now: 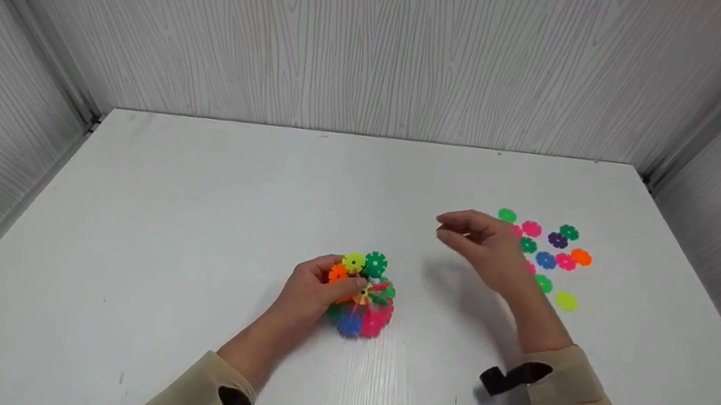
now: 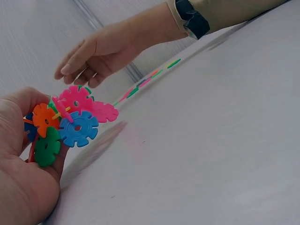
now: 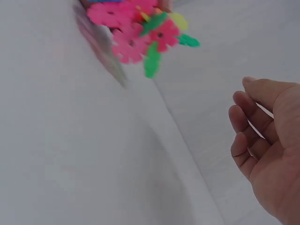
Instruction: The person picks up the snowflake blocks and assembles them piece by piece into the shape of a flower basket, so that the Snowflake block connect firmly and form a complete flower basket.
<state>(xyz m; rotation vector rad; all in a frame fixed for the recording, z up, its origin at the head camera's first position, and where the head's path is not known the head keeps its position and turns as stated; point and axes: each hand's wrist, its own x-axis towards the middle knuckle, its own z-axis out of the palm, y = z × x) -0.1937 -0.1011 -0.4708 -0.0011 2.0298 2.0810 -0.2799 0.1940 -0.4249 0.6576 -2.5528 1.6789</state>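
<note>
Pale wood-grained walls are enclosing a white table, where the left hand is clamping thumb and fingers on a cluster of interlocked flower-shaped discs near the middle, while the right hand is hovering empty, its loosely bent fingers and nearby thumb holding nothing. This step is apparently joining discs together, the next move probably calling for one of the loose discs lying beside the right hand. Roughly round, the cluster is showing no clear long axis, its discs facing several ways, some projecting edge-on rightward.
</note>
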